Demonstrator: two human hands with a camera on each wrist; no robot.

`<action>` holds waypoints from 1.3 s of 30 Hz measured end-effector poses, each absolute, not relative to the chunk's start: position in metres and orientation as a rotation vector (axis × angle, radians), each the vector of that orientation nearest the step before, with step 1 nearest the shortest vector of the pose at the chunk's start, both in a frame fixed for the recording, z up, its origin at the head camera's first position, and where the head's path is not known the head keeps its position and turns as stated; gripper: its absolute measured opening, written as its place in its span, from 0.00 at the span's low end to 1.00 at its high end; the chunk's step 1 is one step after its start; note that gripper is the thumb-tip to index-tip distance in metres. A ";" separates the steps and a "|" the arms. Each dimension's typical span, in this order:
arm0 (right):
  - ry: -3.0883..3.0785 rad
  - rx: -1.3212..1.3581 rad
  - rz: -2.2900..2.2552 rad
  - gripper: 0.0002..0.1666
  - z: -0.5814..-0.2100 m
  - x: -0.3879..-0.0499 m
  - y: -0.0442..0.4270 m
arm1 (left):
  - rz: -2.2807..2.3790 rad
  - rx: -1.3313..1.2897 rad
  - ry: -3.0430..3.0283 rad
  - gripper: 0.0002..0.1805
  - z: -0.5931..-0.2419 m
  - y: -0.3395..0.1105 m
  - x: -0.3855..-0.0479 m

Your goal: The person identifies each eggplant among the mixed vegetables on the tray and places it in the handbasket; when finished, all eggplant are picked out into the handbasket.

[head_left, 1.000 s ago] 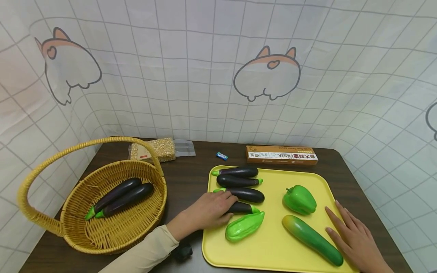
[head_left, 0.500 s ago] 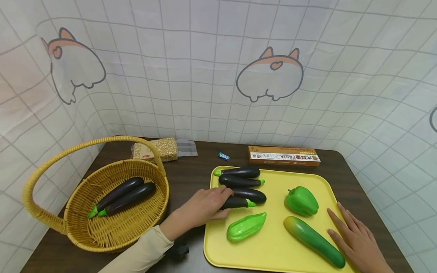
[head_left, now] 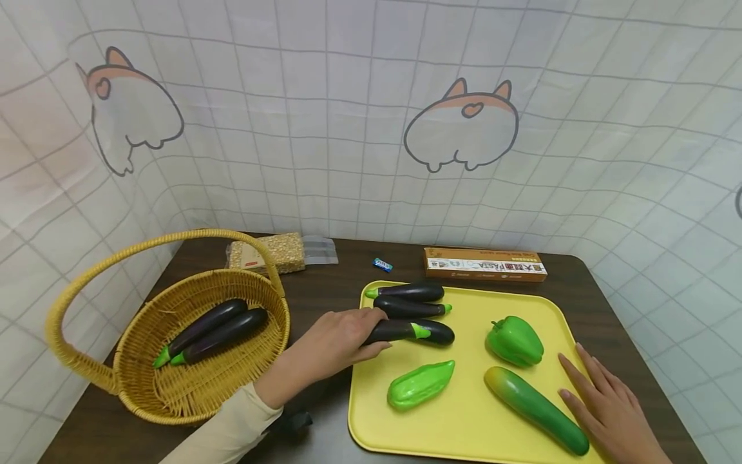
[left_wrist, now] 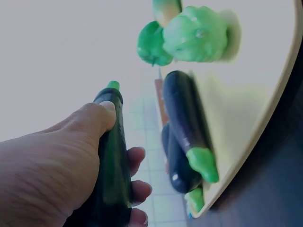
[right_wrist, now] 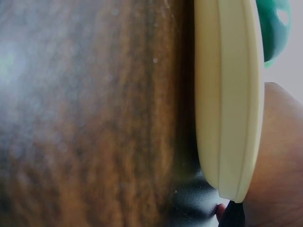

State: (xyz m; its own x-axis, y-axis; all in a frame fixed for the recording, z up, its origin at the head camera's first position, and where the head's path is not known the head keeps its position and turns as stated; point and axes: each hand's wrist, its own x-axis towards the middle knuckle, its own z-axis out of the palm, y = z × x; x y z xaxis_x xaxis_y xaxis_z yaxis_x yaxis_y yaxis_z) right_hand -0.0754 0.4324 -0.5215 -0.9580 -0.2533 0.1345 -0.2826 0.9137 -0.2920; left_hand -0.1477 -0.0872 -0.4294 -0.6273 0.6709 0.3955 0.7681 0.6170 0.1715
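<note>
My left hand (head_left: 342, 338) grips an eggplant (head_left: 391, 330), thumb on one side and fingers curled round the other. In the left wrist view this eggplant (left_wrist: 111, 175) is held up off the yellow tray (head_left: 464, 406), its green stem end pointing away. Three more dark eggplants (head_left: 443, 333) lie at the tray's back left, partly overlapped by the held one in the head view. Two eggplants (head_left: 223, 335) lie in the wicker basket (head_left: 136, 406) at left. My right hand (head_left: 614, 412) rests at the tray's right edge, fingers straight.
On the tray lie a light green ridged vegetable (head_left: 420, 385), a green bell pepper (head_left: 514, 340) and a long green gourd with a yellow end (head_left: 536, 409). Behind stand a bag of kernels (head_left: 284, 252), a small blue packet (head_left: 382, 264) and a pasta box (head_left: 485, 265).
My left hand has taken hold of the front eggplant on the tray and lifted it, moving slightly back to the left. The right hand stays at the tray's edge.
</note>
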 end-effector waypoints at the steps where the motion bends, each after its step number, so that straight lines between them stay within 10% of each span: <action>1: -2.978 0.422 0.475 0.39 -0.522 -0.076 0.433 | -0.468 -1.153 -2.550 0.23 -0.428 -0.089 -0.148; 39: -2.977 0.395 0.458 0.39 -0.522 -0.079 0.431 | -0.523 -0.793 -2.779 0.21 -0.380 -0.228 -0.137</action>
State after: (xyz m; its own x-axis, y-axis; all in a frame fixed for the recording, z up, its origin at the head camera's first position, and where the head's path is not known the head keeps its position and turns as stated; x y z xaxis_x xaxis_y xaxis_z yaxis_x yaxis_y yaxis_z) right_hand -0.0787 0.4307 -0.5218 -0.9610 -0.2383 0.1403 -0.2694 0.9211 -0.2811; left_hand -0.1372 -0.2276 -0.3797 -0.8347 0.4693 0.2880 0.5419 0.7930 0.2785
